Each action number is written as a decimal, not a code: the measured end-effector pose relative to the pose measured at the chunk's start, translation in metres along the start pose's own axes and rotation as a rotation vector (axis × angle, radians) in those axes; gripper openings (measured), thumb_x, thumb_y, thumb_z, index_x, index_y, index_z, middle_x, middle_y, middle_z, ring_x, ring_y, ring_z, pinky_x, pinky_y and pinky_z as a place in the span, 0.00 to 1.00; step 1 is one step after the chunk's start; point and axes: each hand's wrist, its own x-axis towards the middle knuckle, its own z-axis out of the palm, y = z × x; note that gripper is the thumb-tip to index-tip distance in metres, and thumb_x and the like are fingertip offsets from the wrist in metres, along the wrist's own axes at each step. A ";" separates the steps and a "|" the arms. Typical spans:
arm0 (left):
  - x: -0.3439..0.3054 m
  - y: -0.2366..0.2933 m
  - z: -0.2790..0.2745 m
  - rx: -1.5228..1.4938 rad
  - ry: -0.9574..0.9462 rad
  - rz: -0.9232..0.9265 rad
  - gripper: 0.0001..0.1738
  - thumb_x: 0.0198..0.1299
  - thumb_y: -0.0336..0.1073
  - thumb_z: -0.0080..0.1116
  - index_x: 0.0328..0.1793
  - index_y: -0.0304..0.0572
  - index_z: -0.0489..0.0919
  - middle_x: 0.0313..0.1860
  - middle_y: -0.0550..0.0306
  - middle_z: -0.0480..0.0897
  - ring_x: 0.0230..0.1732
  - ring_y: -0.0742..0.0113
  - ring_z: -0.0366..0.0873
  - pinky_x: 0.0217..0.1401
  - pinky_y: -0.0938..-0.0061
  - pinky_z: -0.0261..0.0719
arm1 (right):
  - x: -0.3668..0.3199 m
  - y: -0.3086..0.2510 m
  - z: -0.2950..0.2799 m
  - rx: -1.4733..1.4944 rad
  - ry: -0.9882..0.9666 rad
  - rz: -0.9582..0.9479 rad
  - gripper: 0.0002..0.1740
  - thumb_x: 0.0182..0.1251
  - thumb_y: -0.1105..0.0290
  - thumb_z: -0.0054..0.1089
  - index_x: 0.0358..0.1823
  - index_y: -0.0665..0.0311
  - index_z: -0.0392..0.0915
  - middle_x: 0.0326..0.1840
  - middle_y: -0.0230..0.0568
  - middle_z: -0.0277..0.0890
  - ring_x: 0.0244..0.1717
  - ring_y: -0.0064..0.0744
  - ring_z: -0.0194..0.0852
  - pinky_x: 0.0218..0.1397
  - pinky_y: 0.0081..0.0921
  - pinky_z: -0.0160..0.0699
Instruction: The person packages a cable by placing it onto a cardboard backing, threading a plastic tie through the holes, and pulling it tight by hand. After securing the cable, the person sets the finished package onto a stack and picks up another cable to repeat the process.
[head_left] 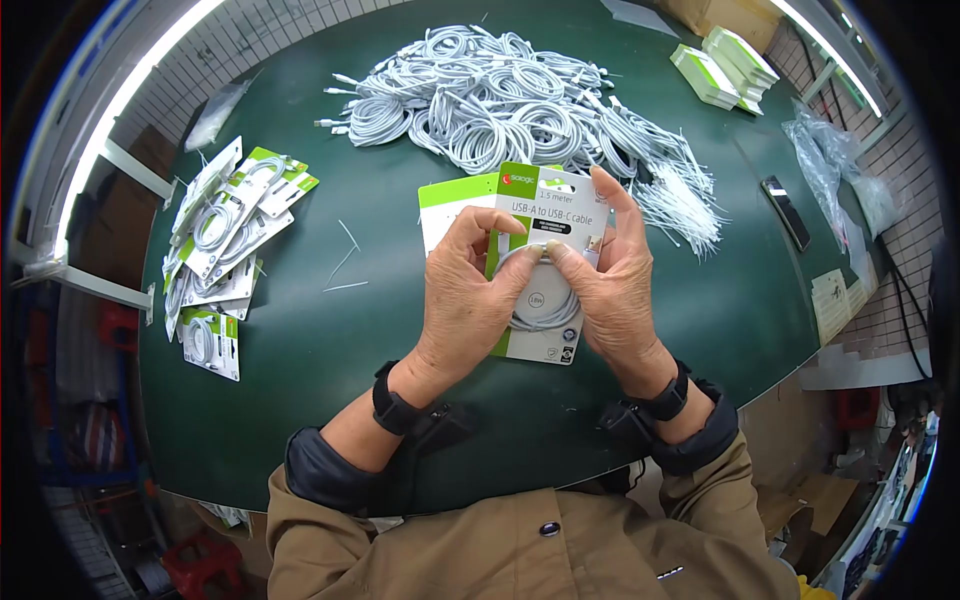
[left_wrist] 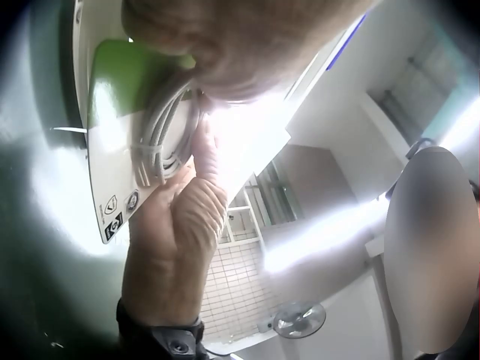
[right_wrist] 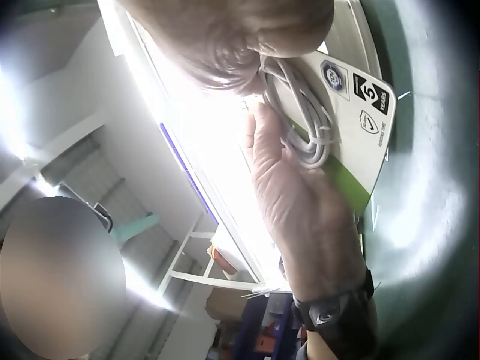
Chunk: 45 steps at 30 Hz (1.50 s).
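Both hands hold a white-and-green cable packaging card (head_left: 548,349), printed "USB-A to USB-C cable", above the table in front of the body. A white coiled cable (head_left: 545,321) lies against its face, bound with a tie that shows in the right wrist view. My left hand (head_left: 468,295) grips the card's left side, index finger bent and thumb on top of the coil. From the other side, my right hand (head_left: 622,295) pinches card and cable, its thumb tip meeting the left thumb. The thumbs hide part of the coil's top. Behind this card shows another white-and-green card (head_left: 432,215).
A large heap of white coiled cables (head_left: 480,100) covers the far middle of the green table (head_left: 300,400). Carded cables (head_left: 215,245) pile up at left. Stacked cards (head_left: 725,68), a phone (head_left: 785,212) and clear plastic bags (head_left: 830,170) lie at right.
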 end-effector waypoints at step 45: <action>0.023 0.032 -0.057 0.218 -0.407 -0.034 0.10 0.66 0.26 0.73 0.52 0.36 0.86 0.40 0.64 0.87 0.37 0.83 0.82 0.34 0.84 0.82 | 0.014 0.000 -0.022 0.368 -0.182 0.372 0.29 0.78 0.75 0.65 0.75 0.76 0.67 0.66 0.54 0.82 0.62 0.36 0.87 0.67 0.34 0.88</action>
